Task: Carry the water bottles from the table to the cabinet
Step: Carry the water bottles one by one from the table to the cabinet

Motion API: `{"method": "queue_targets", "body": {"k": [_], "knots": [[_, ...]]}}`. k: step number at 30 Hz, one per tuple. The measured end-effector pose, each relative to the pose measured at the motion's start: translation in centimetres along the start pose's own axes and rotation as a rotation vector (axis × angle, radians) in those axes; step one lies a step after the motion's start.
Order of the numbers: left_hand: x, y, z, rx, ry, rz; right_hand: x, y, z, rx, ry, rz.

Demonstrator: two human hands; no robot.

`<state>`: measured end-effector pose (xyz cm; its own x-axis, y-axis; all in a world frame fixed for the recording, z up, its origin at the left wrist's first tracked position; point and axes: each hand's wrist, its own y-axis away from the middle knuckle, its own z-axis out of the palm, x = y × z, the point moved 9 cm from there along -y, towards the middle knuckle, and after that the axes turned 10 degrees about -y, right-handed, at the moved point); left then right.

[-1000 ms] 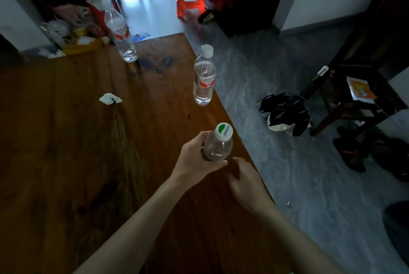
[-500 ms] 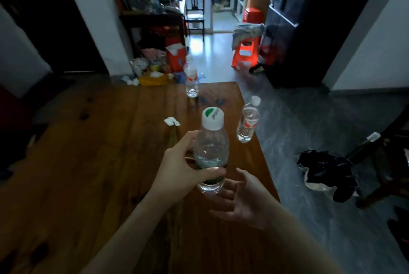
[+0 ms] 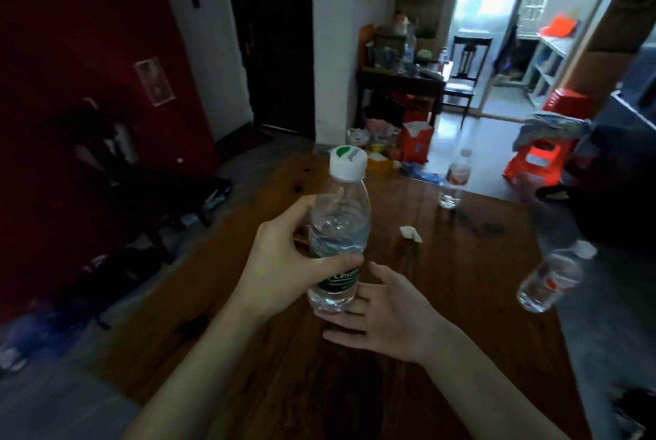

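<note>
My left hand grips a clear water bottle with a green label and a white cap, held upright above the wooden table. Just under and to the right of the bottle's base is my right hand, fingers spread, palm up, holding nothing. Two more bottles with red labels stand on the table: one near the far edge, another, blurred, at the right edge.
A crumpled white tissue lies on the table. Beyond the table stand a cluttered dark cabinet, a dark chair in a bright doorway, an orange stool with a cloth, and bags on the floor at left.
The view has swung up and to the left. My left hand has lifted the green-labelled bottle higher off the table, and my right hand has stayed open beneath it.
</note>
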<state>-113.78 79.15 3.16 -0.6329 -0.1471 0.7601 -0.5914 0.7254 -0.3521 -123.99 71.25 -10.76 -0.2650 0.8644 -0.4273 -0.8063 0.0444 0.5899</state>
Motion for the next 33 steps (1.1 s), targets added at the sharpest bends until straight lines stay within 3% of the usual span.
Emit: {"method": "queue_targets", "body": {"k": [10, 19, 25, 33], "knots": [[-7.0, 7.5, -19.1, 0.307, -0.114, -0.146, 9.5, -8.4, 16.8, -0.154, 0.217, 0.191], [-10.4, 20.8, -32.0, 0.642, -0.227, -0.375, 22.6, -12.6, 28.6, -0.301, 0.507, 0.421], [-9.2, 33.3, -35.6, 0.944, -0.345, -0.611, 33.8, -11.8, 32.4, -0.419, 0.707, 0.69], [-2.4, 48.8, -34.1, 1.29, -0.536, -0.901, 46.9, -4.8, 32.3, -0.573, 0.964, 1.0]]}}
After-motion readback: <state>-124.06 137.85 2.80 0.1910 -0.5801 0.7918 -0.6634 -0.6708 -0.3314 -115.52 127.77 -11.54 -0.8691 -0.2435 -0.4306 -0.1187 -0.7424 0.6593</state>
